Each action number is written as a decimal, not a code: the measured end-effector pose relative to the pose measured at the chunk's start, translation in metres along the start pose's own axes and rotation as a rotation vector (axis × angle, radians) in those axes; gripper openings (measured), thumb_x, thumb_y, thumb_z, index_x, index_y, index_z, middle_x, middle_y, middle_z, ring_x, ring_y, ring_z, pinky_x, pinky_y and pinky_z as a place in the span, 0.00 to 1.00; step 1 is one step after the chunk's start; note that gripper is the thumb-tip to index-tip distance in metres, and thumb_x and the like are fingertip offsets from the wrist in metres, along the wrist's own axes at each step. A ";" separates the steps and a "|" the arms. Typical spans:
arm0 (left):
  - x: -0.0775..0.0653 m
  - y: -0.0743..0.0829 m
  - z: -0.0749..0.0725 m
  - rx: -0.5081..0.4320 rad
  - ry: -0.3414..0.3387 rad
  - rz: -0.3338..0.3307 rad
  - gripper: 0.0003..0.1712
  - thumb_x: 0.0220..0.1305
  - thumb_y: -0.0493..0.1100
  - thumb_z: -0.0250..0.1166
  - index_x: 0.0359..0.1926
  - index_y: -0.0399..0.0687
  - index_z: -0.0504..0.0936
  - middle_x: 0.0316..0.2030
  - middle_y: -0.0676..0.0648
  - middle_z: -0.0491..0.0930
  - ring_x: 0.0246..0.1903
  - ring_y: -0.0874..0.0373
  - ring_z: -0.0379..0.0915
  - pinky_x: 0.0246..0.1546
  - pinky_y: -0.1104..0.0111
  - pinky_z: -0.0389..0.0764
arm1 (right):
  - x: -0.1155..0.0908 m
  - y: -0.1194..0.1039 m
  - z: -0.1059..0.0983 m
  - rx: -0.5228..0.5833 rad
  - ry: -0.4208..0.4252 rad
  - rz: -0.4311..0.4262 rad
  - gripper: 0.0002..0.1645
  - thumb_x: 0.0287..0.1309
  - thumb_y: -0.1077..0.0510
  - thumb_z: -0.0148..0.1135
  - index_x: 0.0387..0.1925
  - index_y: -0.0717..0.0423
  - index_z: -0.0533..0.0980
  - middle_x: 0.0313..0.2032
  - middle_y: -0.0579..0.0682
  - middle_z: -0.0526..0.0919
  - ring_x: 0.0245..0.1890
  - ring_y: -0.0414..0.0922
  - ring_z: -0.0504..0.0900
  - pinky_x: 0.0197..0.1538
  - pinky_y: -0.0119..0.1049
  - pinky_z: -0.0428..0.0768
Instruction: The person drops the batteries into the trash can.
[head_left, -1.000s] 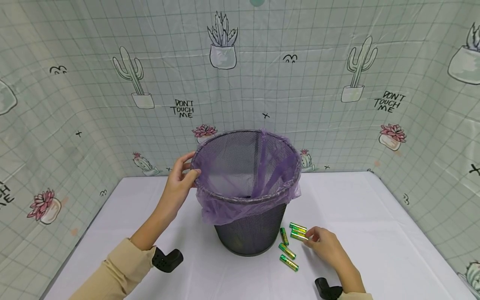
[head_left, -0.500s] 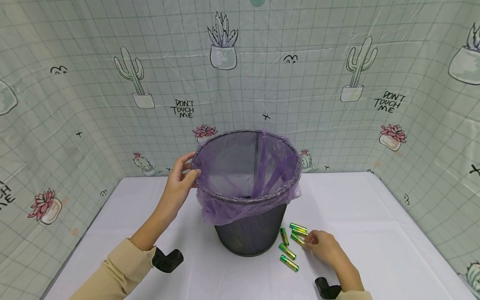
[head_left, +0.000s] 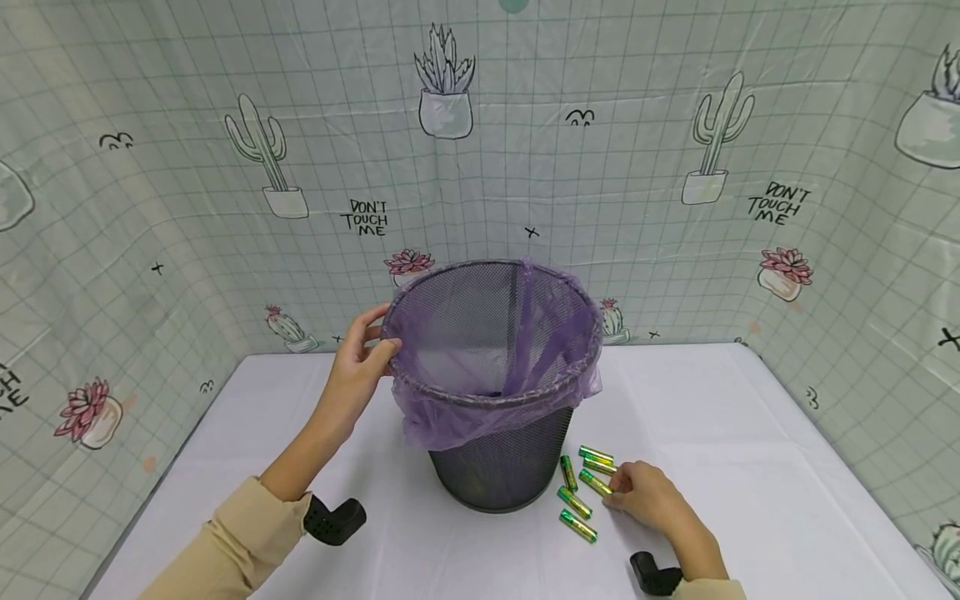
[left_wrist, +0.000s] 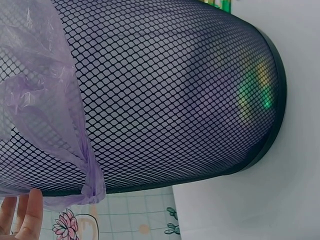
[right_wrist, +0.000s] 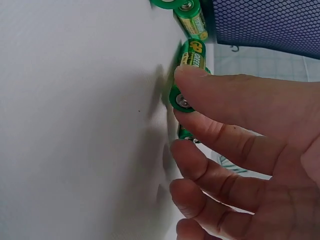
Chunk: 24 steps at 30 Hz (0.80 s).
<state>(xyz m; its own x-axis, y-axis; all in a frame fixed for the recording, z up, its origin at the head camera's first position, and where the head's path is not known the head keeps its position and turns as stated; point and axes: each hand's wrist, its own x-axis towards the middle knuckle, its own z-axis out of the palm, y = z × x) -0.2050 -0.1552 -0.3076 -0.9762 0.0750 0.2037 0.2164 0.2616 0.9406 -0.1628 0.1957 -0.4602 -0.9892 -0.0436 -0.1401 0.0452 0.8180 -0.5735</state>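
Observation:
A black mesh wastebasket [head_left: 498,471] stands upright on the white tabletop, lined with a purple plastic bag [head_left: 457,425] folded over its rim. My left hand [head_left: 362,357] grips the rim at the left, thumb on the inner side and fingers outside. To the right of the basket's base, my right hand [head_left: 648,497] pinches the near end of a green and gold battery [head_left: 595,482] between thumb and index finger. In the right wrist view this battery [right_wrist: 194,49] lies close to the table, its flat metal end beside the thumb; the other fingers are loosely bent.
Several more batteries lie around it: two behind [head_left: 597,461], one by the basket [head_left: 568,472], two in front [head_left: 574,502]. Blurred green and yellow shapes [left_wrist: 255,92] show through the mesh low in the basket. A patterned curtain [head_left: 630,167] surrounds the table.
My right hand has shifted slightly toward me, and the pinched battery has turned and slid away from the two behind it. The left hand and the basket stay in place.

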 end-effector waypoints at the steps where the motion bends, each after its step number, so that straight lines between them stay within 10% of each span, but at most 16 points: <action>1: 0.000 0.000 0.000 0.000 0.001 -0.002 0.30 0.66 0.40 0.50 0.69 0.52 0.56 0.57 0.40 0.66 0.41 0.61 0.68 0.40 0.75 0.75 | 0.000 0.000 -0.001 -0.005 0.004 -0.005 0.08 0.45 0.61 0.68 0.26 0.59 0.75 0.25 0.49 0.72 0.27 0.43 0.69 0.30 0.35 0.67; 24: 0.000 0.000 0.000 -0.008 -0.006 0.001 0.30 0.66 0.40 0.50 0.69 0.52 0.56 0.57 0.40 0.66 0.42 0.62 0.68 0.40 0.76 0.75 | -0.024 -0.041 -0.025 0.004 0.262 -0.175 0.08 0.52 0.54 0.65 0.30 0.54 0.79 0.31 0.46 0.77 0.33 0.42 0.70 0.37 0.35 0.70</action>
<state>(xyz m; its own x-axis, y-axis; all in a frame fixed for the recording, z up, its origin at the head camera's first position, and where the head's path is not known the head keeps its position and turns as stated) -0.2053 -0.1555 -0.3077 -0.9759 0.0808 0.2028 0.2169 0.2538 0.9426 -0.1442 0.1774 -0.4129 -0.9842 -0.0343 0.1736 -0.1294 0.8086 -0.5739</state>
